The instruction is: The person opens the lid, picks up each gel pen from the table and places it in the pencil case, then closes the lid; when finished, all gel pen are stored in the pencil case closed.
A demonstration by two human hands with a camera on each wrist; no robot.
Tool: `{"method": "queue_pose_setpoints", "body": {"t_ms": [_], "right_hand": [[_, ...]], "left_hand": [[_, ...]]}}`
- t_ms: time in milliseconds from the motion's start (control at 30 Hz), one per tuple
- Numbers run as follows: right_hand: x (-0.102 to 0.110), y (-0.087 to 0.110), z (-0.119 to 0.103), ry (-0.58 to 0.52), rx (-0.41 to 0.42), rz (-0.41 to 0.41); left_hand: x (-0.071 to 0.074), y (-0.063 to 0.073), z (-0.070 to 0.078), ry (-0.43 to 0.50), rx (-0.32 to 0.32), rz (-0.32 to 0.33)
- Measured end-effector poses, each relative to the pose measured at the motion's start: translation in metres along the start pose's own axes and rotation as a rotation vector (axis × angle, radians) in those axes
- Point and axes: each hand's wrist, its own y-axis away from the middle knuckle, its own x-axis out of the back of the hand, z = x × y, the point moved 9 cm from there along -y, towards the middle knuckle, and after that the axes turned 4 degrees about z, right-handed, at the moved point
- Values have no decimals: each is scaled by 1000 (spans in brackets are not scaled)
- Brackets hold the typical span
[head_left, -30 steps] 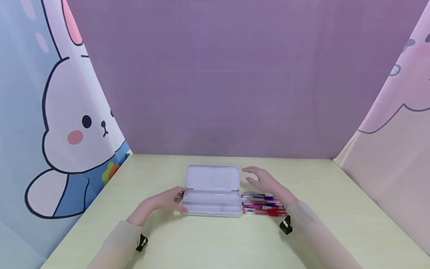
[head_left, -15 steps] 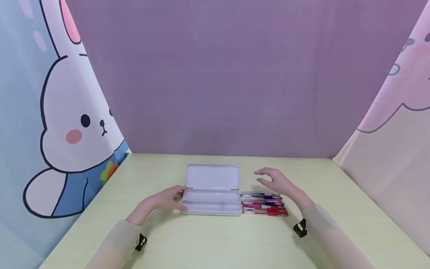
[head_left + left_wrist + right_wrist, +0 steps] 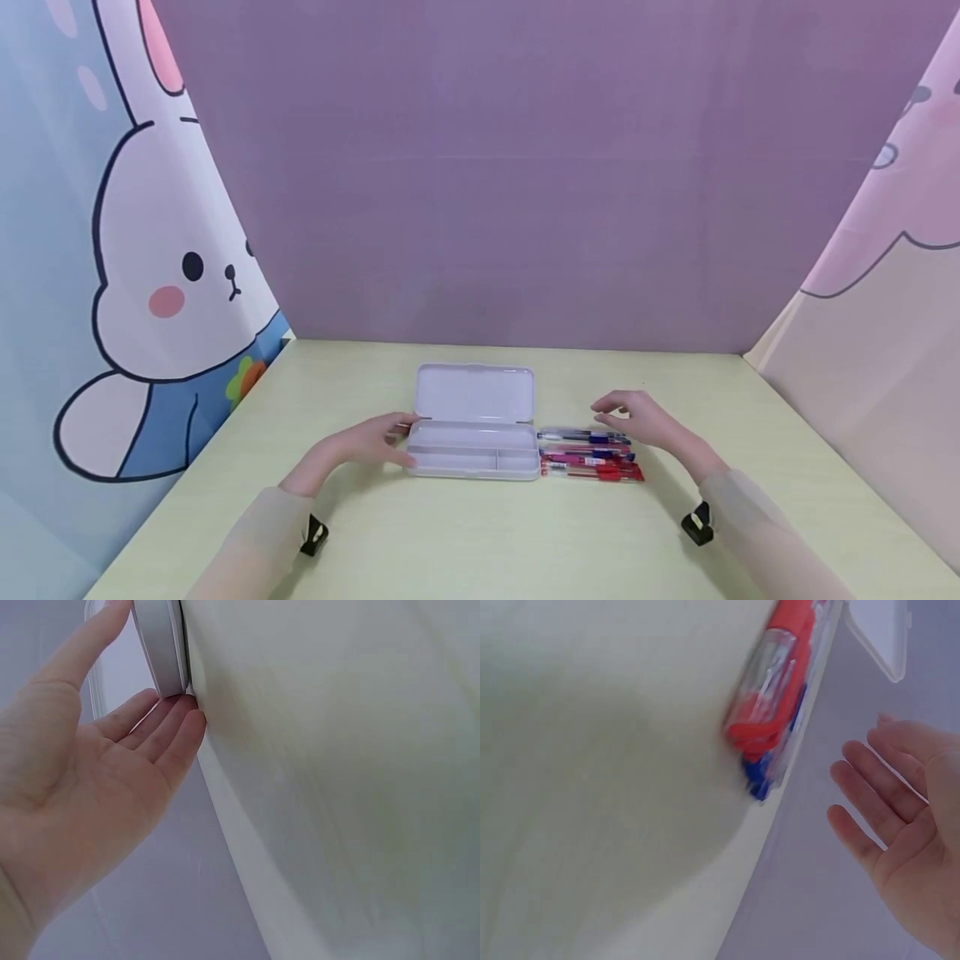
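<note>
A white pencil case [image 3: 480,477] lies on the table with its lid [image 3: 475,393] folded back; its tray is divided into compartments. My left hand [image 3: 367,440] holds the case's left end, thumb at the front corner and fingers toward the hinge side. In the left wrist view, fingertips [image 3: 176,709] touch the case's end [image 3: 160,645]. Several pens lie side by side right of the case: a red pen [image 3: 603,472] nearest me, a pink one [image 3: 576,460], and dark blue-capped ones [image 3: 588,437] farthest. My right hand [image 3: 647,419] hovers near the pens' right ends, fingers loosely bent, holding nothing.
The pale yellow table [image 3: 480,542] reaches back to a purple backdrop [image 3: 480,183]. Printed cloths hang at both sides, a rabbit [image 3: 180,267] on the left one. A black wrist device [image 3: 697,523] sits at my right cuff.
My right hand has moved right and toward me, from beside the lid to the pens' right ends, and dropped lower. My left hand stays at the case; the pens have not moved.
</note>
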Motion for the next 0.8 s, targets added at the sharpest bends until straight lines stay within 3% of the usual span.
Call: {"method": "queue_pose_setpoints", "body": {"t_ms": [200,800], "right_hand": [[-3,7,10,-4,-31,-44],[-12,12,20,20,-3,-93]], "left_hand": [[1,-1,0,11,-9,7],[1,-1,3,29,-29,4]]}}
